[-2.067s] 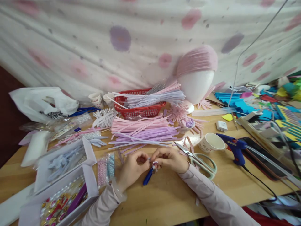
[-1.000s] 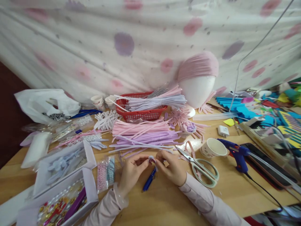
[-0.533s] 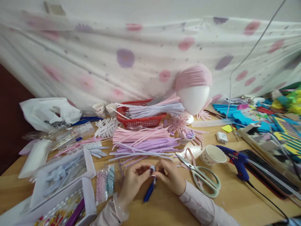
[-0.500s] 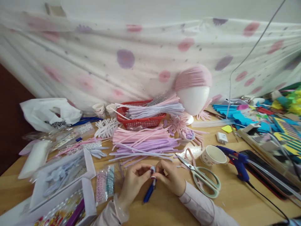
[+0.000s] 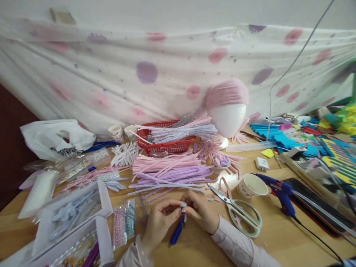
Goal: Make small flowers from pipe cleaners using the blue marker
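Observation:
Above the near middle of the table, my left hand (image 5: 163, 217) and my right hand (image 5: 202, 212) meet fingertip to fingertip. Both pinch a short, pale blue pipe cleaner (image 5: 183, 205) that looks bent or curled; its exact shape is partly hidden by the fingers. Just beneath them is a small tool with dark blue handles (image 5: 176, 233), its upper end covered by the fingertips. I cannot make out whether it is touched. Green-handled scissors (image 5: 239, 213) lie partly open to the right of my right hand, over a pinkish strip.
Pink and purple pipe cleaners (image 5: 169, 172) lie beyond my hands, before a red basket (image 5: 167, 148). Bead packets (image 5: 119, 226) and white boxes (image 5: 107, 200) are on the left. A paper cup (image 5: 251, 185), a blue glue gun (image 5: 283, 196) and a white foam head (image 5: 228, 118) stand right.
The pale blue piece sits at a slightly different angle between my fingertips, which have shifted a little. The whole view has moved slightly.

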{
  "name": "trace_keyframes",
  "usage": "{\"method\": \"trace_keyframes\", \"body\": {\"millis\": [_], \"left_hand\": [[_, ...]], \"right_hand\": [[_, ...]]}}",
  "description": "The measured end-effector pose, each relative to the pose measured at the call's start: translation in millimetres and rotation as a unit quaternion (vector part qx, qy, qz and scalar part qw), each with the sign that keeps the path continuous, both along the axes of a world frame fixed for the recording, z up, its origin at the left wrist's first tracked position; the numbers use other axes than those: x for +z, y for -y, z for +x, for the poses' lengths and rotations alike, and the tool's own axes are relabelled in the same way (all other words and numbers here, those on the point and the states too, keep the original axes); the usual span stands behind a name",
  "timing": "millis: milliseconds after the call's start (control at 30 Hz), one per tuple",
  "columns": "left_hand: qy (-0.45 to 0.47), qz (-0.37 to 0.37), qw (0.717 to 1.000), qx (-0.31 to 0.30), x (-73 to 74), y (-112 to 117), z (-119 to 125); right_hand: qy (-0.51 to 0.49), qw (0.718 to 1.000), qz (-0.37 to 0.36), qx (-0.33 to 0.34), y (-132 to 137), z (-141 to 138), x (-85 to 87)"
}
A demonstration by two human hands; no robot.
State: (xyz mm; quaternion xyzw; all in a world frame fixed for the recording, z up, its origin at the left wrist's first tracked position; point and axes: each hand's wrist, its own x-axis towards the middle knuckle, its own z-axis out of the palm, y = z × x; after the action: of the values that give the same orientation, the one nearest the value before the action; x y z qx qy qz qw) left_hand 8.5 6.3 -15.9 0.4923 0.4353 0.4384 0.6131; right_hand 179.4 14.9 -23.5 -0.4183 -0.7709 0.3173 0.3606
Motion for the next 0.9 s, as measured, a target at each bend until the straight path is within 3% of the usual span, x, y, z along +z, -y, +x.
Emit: {"method": "trace_keyframes", "body": {"millis": [200,333,467,700,900], "left_hand": [[0.137,-0.152,0.977,-0.058,3.3,-0.8,3.9],[0.187,-0.223,0.954,-0.073,3.4,-1.6,4.6],[0.192,-0.215,0.954,-0.083,5.6,-4.1,0.6],[0.146,-0.172,0.958,-0.176,2.6,-7.1,-6.9],[0.153,-0.167,0.957,-0.179,1.8,-6.3,-8.7]], "right_hand": [[0.002,1.000,-0.002,0.001,0.6,0.5,-1.5],[-0.030,0.998,-0.046,0.014,2.9,-0.4,4.0],[-0.046,0.996,-0.082,0.010,4.0,-2.6,6.2],[-0.026,0.997,-0.066,0.018,2.9,-7.3,4.5],[-0.008,0.999,-0.039,0.009,-0.4,-6.7,7.4]]}}
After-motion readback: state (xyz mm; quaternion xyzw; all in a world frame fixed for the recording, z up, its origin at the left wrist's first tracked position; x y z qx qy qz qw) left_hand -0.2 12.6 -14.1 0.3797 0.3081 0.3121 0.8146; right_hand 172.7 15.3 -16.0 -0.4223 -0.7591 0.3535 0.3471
